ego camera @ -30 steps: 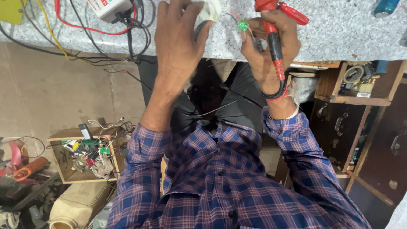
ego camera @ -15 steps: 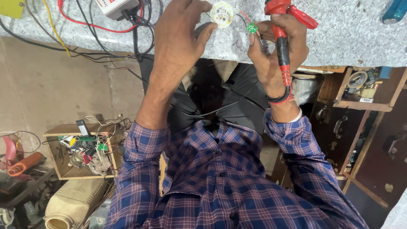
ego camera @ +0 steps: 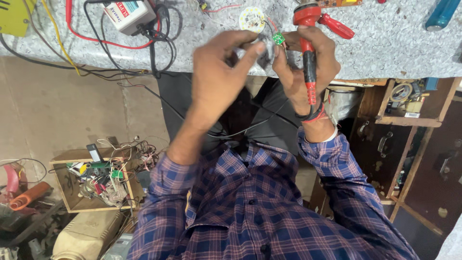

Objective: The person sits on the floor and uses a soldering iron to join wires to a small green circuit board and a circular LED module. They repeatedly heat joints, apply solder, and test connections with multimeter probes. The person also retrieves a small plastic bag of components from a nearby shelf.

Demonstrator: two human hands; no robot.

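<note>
My left hand [ego camera: 219,72] is curled around a small grey-white lamp part [ego camera: 263,55] just over the near edge of the grey speckled bench [ego camera: 385,48]. My right hand [ego camera: 308,67] grips a red and black soldering iron [ego camera: 309,48] along its palm, and its fingertips pinch a small green circuit board [ego camera: 278,38] with thin wires. A round white LED disc [ego camera: 251,19] hangs from those wires just beyond the fingers. Both hands meet around the lamp part.
A white box with black and red leads [ego camera: 129,15] sits on the bench at the left. A blue tool handle [ego camera: 440,14] lies at the right. A wooden box of wire scraps [ego camera: 96,178] stands on the floor at left. Wooden drawers [ego camera: 414,106] are at right.
Both hands have drawn back toward me from the bench, bringing the lamp part, green board and iron over the bench edge. The white LED disc now shows beyond the fingers.
</note>
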